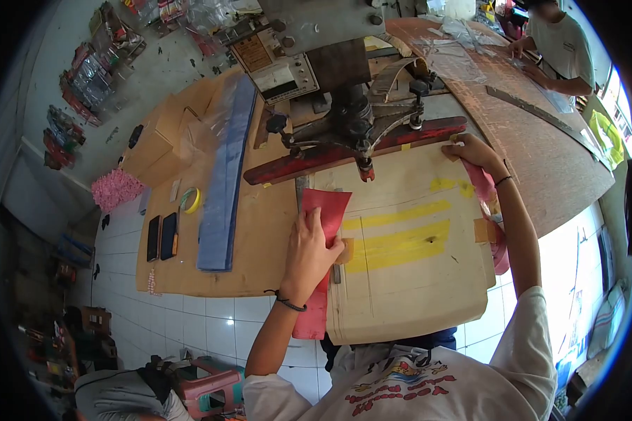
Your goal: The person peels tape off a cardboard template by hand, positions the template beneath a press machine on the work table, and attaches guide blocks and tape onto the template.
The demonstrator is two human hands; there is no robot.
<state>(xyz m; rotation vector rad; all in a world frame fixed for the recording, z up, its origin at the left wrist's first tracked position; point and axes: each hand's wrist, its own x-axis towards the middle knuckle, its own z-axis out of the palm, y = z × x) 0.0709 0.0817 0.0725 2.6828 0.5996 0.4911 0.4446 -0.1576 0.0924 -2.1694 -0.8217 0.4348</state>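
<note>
My left hand (307,249) rests over long, red, flexible sheet strip (314,312) along left edge of cream rectangular board (407,298), thumb apart from index finger, presumably steadying strip. My right hand (474,154) at board's far right corner (underside hidden, can't tell if clamped), likely bracing.

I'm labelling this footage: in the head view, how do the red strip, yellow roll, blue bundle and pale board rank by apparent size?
Largest to smallest:
1. Pale board
2. Blue bundle
3. Red strip, partly hidden by the left hand
4. Yellow roll
</note>
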